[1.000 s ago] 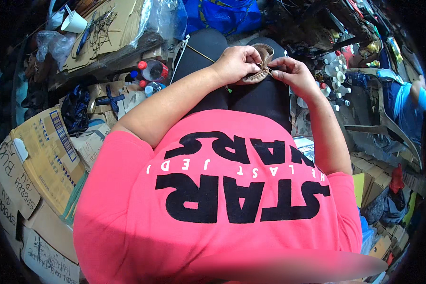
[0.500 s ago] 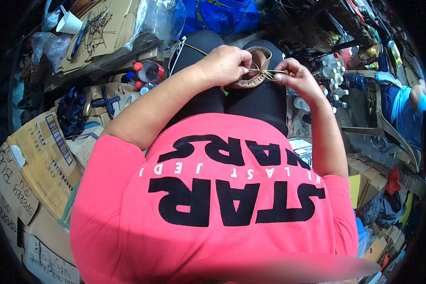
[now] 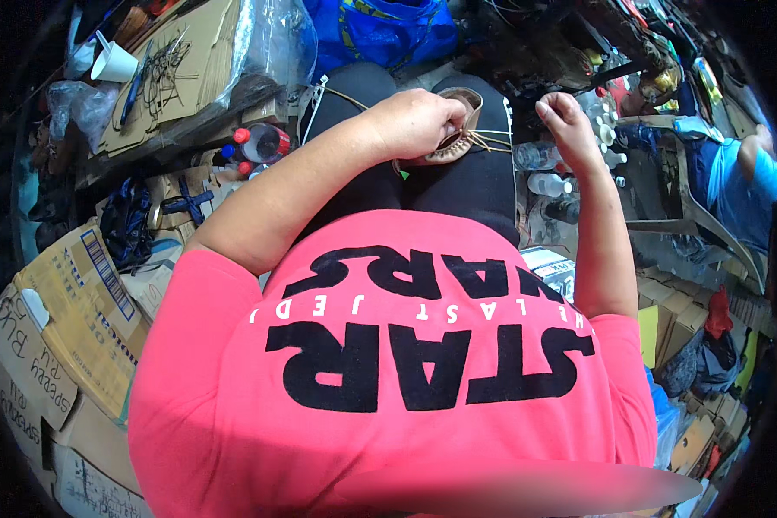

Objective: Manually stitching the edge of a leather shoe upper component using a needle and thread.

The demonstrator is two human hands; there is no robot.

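A brown leather shoe upper with a gathered, stitched edge rests on my dark-clad thighs. My left hand is closed on its left side, the thumb and fingers gripping near the opening and hiding part of it. Thin tan laces stick out from the shoe toward the right and lie over my right thigh. Off to the right, apart from the shoe, my right hand is raised with its fingers curled together. Whatever is pinched there, if anything, is too small to see.
Stacked cardboard with dark cords on it lies at the far left, beside a white cup. A red-capped bottle stands left of my legs, and clear bottles lie on the right. A blue bag sits ahead.
My right hand has let go of the laces near the shoe and moved right and slightly up. My left hand has stayed on the shoe and shifted slightly over it.
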